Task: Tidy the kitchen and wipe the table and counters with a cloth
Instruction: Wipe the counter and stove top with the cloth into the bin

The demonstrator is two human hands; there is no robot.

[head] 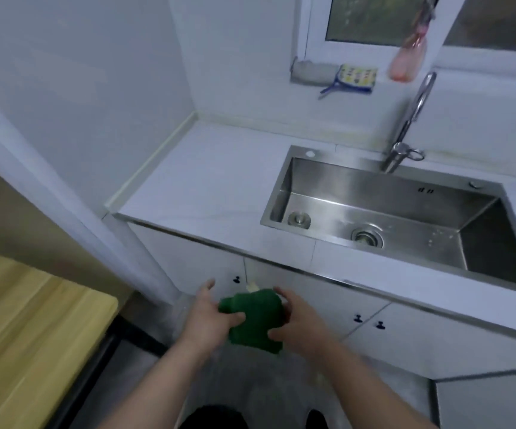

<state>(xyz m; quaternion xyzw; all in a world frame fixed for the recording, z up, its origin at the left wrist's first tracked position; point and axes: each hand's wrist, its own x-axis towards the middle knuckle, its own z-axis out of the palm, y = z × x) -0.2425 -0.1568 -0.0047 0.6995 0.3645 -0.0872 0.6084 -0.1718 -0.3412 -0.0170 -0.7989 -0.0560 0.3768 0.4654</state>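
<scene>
A bunched green cloth [255, 320] is held between both hands below the counter's front edge, in front of the cabinet doors. My left hand [208, 317] grips its left side with the thumb across the top. My right hand [301, 320] holds its right side, fingers curled round it. The white counter [213, 187] stretches ahead to the left of the steel sink [337, 178].
A tall faucet [411, 119] stands behind the sink. On the window ledge lie a grey roll [312, 72], a patterned cloth [357, 77] and a hanging pink bottle [406, 60]. A wooden table [30, 329] is at the lower left. White cabinet doors [420, 339] have dark knobs.
</scene>
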